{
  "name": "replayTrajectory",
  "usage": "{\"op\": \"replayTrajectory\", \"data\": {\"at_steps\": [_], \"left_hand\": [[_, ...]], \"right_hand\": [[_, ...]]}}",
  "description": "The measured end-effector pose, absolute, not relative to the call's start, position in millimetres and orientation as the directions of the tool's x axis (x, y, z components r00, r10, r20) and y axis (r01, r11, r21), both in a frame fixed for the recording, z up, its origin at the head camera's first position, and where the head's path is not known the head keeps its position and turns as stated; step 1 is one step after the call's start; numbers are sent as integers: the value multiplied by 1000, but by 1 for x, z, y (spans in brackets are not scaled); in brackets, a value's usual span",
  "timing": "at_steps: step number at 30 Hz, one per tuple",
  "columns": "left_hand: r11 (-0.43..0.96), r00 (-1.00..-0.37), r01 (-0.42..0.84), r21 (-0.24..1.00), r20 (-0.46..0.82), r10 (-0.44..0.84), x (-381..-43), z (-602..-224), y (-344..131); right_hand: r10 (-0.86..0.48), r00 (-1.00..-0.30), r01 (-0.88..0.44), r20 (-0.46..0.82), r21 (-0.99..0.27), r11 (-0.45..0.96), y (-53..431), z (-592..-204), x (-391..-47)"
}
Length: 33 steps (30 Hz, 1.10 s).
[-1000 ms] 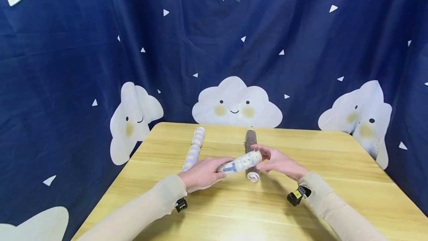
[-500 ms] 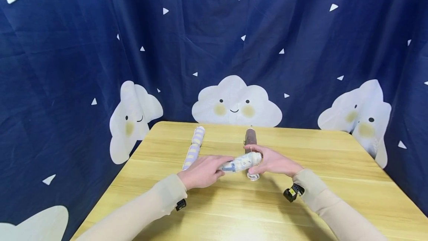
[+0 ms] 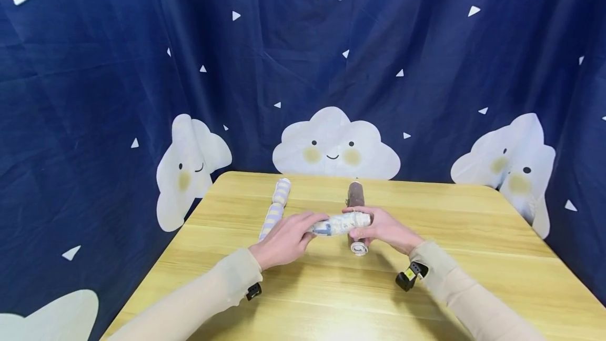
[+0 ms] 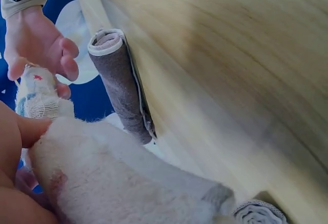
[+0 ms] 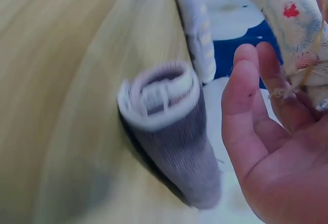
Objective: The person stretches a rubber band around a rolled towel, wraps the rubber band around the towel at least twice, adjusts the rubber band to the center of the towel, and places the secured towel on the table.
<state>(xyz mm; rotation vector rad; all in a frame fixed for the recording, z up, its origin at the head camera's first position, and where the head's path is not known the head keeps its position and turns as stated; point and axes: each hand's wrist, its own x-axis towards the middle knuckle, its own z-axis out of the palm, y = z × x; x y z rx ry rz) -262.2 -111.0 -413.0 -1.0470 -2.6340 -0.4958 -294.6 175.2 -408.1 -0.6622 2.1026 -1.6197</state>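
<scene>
Pale patterned roll (image 3: pixel 340 224) held above tabletop (image 3: pixel 303 301), crossing in front of brown roll (image 3: pixel 356 194) in head view. Left hand (image 3: pixel 286 238) grips 1 end; right hand (image 3: pixel 387 229) clasps other. Uneven grip could let it unwind; loose threads (image 5: pixel 280 92) may snag; slip could knock brown roll.

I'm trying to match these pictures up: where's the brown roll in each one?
Head view: brown roll, below and right of centre, partly hidden behind the right hand.
Left wrist view: brown roll, tilted, left of centre.
Right wrist view: brown roll, near the lower middle.
Shared landmark: the right hand, in all three.
</scene>
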Motion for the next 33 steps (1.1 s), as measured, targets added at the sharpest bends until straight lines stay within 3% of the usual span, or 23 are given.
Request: {"op": "replayTrajectory", "data": {"at_steps": [5,8,15,20,26,33], "left_hand": [[671,-712,696,256,371,596,-262,-414,-110],[671,-710,698,253,370,599,-261,-413,-110],[658,-667,737,152,316,674,-262,-413,-108],[636,-702,711,300,249,667,-262,-415,-103],[611,-758,627,484,196,622,-260,-414,-96],[583,-751,622,522,188,633,-260,-410,-84]], "right_hand": [[-555,-830,11,-52,-997,77,168,-417,-293],[-505,-861,27,-51,-998,54,162,-417,-291],[-418,-908,-160,2,-925,344,155,-404,-287],[-436,-899,-238,47,-888,394,154,-395,-284],[-424,-906,-177,14,-920,349,155,-395,-283],[-419,-908,-160,7,-930,331,155,-400,-284]]}}
